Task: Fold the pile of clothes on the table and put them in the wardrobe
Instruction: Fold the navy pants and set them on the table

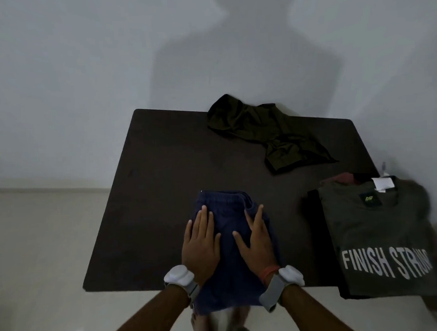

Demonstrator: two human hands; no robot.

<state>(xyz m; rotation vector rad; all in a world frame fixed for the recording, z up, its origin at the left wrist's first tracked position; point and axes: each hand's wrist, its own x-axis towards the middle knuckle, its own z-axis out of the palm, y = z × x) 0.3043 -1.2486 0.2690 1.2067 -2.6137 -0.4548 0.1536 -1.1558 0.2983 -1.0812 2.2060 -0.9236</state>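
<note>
Navy blue shorts [228, 210] lie folded lengthwise at the near edge of the dark table [162, 168], their lower end hanging over the edge. My left hand [200, 242] presses flat on their left side, fingers spread. On their right side rests my right hand [255, 239], also flat. A crumpled dark olive garment [261, 130] lies unfolded at the far side of the table. To the right, a folded grey-green T-shirt [378, 233] printed "FINISH STRONG" tops a stack of folded clothes.
A pale wall stands right behind the table, with a person's shadow on it. Light tiled floor [39, 250] spreads to the left and below. The folded stack overhangs the table's right front corner. A maroon garment [344, 177] peeks from behind the stack.
</note>
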